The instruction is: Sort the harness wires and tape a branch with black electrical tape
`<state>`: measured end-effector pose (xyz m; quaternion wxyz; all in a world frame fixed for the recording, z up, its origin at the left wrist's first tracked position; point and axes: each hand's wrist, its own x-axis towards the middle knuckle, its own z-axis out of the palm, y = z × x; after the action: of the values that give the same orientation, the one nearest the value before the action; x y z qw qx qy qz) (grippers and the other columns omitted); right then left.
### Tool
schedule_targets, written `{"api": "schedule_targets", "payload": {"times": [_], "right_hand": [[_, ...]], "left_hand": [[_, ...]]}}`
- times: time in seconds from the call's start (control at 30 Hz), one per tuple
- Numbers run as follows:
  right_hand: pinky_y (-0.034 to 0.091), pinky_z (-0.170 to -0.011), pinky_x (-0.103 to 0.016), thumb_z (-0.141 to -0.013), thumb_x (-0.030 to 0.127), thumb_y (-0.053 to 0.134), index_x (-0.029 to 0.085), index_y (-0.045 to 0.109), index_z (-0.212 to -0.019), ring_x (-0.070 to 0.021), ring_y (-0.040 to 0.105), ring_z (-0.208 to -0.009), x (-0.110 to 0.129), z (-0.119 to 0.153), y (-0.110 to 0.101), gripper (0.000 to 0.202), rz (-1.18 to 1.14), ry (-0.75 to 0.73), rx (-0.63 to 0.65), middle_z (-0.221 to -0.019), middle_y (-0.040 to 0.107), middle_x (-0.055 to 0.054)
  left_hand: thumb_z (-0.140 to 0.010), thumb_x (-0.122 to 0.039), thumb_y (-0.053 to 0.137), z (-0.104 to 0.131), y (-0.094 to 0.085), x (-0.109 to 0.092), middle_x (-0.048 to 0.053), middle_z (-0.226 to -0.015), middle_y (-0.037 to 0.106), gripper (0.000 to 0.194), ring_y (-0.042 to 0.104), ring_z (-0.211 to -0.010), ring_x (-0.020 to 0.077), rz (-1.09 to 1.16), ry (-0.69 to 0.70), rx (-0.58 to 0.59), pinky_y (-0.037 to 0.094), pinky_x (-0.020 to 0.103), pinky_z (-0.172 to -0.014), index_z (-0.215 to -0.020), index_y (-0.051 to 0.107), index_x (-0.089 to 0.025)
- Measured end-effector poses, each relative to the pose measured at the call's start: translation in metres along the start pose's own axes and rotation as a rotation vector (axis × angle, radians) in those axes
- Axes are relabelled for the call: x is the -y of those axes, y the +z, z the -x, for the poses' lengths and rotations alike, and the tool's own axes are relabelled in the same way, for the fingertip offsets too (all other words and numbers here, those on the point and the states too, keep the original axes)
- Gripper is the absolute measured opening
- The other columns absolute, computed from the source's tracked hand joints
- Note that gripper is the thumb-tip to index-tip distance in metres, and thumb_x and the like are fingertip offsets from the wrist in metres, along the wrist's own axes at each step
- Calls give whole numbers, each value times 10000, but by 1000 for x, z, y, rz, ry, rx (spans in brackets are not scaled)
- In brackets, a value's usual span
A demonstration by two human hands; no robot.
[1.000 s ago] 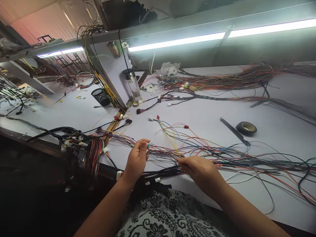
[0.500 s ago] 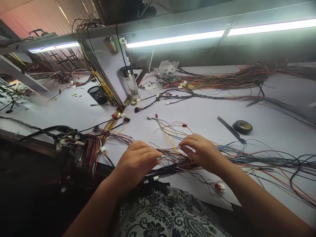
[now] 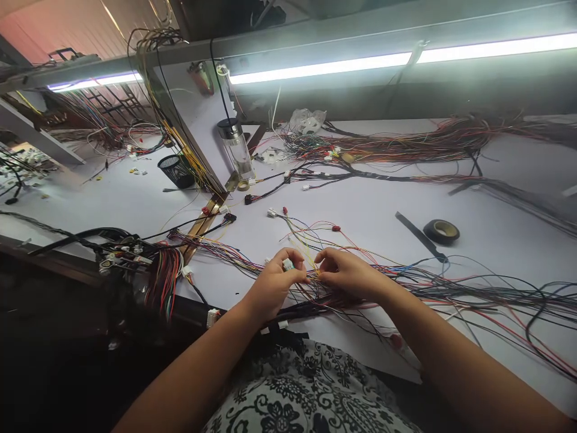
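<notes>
Curled around a small white and teal connector (image 3: 287,264), my left hand (image 3: 273,290) is closed just above the wire bundle. Facing it, my right hand (image 3: 349,275) has thumb and forefinger brought together at thin yellow wires (image 3: 317,272); exactly which strands are pinched is hard to make out. Below both hands runs a wiring harness (image 3: 311,307) with many coloured strands and a dark thick trunk. Beyond the hands, a white connector (image 3: 271,212) and a red connector (image 3: 336,228) lie on the tabletop at wire ends.
A roll of black tape (image 3: 442,231) lies to the right beside a dark flat strip (image 3: 419,234). Farther back stand a glass bottle (image 3: 237,150) and a black mesh cup (image 3: 177,172). Another wire bundle (image 3: 406,147) stretches along the back. Taped wiring (image 3: 169,276) hangs over the left front edge.
Both hands have closed in on the wires. My left hand turned, and the connector in it now shows. My right hand moved slightly left, its fingertips coming to the yellow wires.
</notes>
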<state>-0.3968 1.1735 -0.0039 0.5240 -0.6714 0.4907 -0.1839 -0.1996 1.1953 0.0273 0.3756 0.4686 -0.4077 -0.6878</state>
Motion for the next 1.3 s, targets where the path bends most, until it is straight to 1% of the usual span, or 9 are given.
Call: {"api": "schedule_targets", "payload": {"times": [0.13, 0.23, 0.47, 0.63, 0.8, 1.0, 1.1, 1.2, 1.3], "right_hand": [[406, -609, -253, -745, 231, 634, 222, 464, -1002, -123, 546, -694, -13, 2, 0, 308, -353, -2, -10, -807, 608, 17], [402, -625, -250, -740, 230, 662, 232, 436, -1018, -118, 542, -716, -17, 4, 0, 358, -472, -22, -16, -841, 609, 17], [413, -600, -239, -756, 241, 670, 256, 391, -1055, -117, 549, -697, -21, 7, 1, 409, -512, -39, -20, -850, 600, 24], [381, -527, -205, -753, 251, 674, 257, 363, -1061, -97, 523, -639, -22, 9, 0, 438, -527, -47, -8, -848, 581, 30], [403, -559, -223, -746, 263, 667, 240, 362, -1062, -105, 542, -658, -19, 10, 2, 439, -518, -60, -9, -869, 584, 14], [378, -527, -213, -751, 271, 620, 242, 408, -1019, -94, 511, -619, -14, 12, 6, 343, -524, -51, -61, -839, 544, 36], [385, -526, -227, -758, 251, 571, 220, 498, -942, -104, 506, -615, -15, 10, 7, 200, -366, 8, -120, -802, 541, 30], [433, -624, -287, -764, 214, 540, 203, 594, -858, -157, 546, -715, -9, 8, 9, 109, -84, 35, -148, -802, 573, -9], [440, -812, -356, -828, 223, 521, 206, 635, -892, -205, 556, -926, 11, 8, 13, 132, 141, -181, -340, -965, 589, -59]], "left_hand": [[-756, -265, 666, -16, -5, 7, 6, -654, 614, 241, 553, -548, 100, -61, -160, 42, 426, 230, -587, -912, 515, -163], [-751, -356, 688, -23, -8, 12, -11, -591, 578, 347, 533, -511, 104, -155, -205, 66, 418, 227, -535, -979, 533, -145], [-785, -392, 627, -24, -2, 12, -13, -589, 579, 376, 548, -511, 127, -484, -149, 139, 446, 255, -541, -1065, 571, -148], [-776, -390, 620, -24, 2, 9, -14, -551, 569, 392, 549, -505, 140, -614, -185, 147, 432, 250, -528, -1080, 598, -144], [-758, -481, 626, -23, 7, 7, -27, -491, 526, 367, 490, -442, 119, -603, -134, 131, 338, 216, -455, -929, 630, -156], [-727, -365, 654, -19, 9, 10, -56, -469, 462, 222, 400, -410, 90, -469, -176, 65, 278, 212, -443, -803, 602, -163], [-716, -360, 699, -11, 3, 13, -61, -558, 447, 252, 355, -453, 56, -242, -87, 44, 249, 194, -457, -831, 596, -161], [-732, -396, 712, 0, -3, 9, -51, -626, 467, 284, 355, -488, 49, -110, 28, -61, 264, 193, -478, -860, 594, -171], [-760, -384, 699, 10, -7, -2, -22, -708, 535, 242, 434, -575, 70, -240, 131, -124, 340, 202, -552, -866, 630, -177]]}}
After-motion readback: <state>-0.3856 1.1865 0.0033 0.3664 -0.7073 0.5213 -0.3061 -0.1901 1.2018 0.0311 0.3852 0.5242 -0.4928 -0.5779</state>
